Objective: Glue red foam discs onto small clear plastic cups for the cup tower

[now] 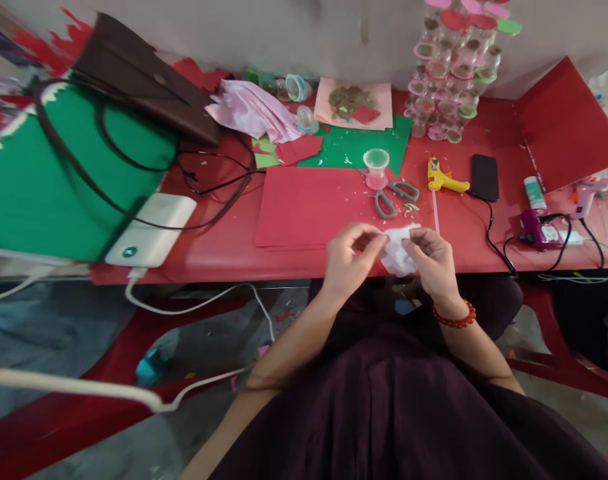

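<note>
A crumpled white tissue (398, 253) is stretched between my two hands at the table's front edge. My left hand (353, 257) pinches its left side between thumb and fingertips. On the other side my right hand (433, 261), with a red beaded bracelet at the wrist, pinches it too. Just beyond lie green-handled scissors (387, 204), their blades partly hidden. A small clear cup-like piece with a pinkish base (377, 168) stands beside them. Red paper sheets (304, 207) lie flat to the left of my hands.
A yellow glue gun (447, 177) with a glue stick and a black phone (485, 177) lie right. Behind them rises a tower of clear cups (447, 73). A purple power socket (541, 230) trails cords. At left are a white power bank (151, 230) and a brown bag (149, 77).
</note>
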Available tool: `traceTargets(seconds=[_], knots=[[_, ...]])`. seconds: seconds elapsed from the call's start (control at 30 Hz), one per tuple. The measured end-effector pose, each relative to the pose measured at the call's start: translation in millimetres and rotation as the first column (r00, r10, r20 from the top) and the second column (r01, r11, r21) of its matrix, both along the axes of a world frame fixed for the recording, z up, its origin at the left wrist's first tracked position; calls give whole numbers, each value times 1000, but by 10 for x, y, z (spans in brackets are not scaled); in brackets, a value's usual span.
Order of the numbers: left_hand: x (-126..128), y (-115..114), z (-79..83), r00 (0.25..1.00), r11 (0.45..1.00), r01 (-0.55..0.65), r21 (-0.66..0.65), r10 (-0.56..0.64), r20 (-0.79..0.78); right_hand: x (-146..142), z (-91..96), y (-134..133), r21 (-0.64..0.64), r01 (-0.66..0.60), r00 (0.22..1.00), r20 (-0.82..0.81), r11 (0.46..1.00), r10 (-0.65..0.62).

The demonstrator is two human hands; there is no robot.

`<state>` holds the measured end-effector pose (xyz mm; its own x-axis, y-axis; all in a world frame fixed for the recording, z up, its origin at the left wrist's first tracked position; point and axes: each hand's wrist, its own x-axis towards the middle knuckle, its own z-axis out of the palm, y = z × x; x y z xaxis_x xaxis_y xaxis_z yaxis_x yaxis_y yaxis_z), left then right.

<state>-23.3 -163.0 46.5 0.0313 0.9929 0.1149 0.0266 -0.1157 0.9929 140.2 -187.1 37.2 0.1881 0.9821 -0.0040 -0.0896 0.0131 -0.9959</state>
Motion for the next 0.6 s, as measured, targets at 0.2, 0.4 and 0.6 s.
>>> traceTargets(seconds=[0.2, 0.4, 0.6], knots=[[107, -86, 56, 976, 973, 167, -160, -139, 169, -52, -72, -30, 69, -19, 999, 37, 997, 17], [70, -64, 55, 989, 972, 136, -190, -123, 78, -114, -52, -55, 2, -45, 998, 39, 999, 45], [-39, 48, -126, 946, 932, 45, -359, 76, 315, -118, -21, -76, -18, 94, 996, 9, 995, -94]])
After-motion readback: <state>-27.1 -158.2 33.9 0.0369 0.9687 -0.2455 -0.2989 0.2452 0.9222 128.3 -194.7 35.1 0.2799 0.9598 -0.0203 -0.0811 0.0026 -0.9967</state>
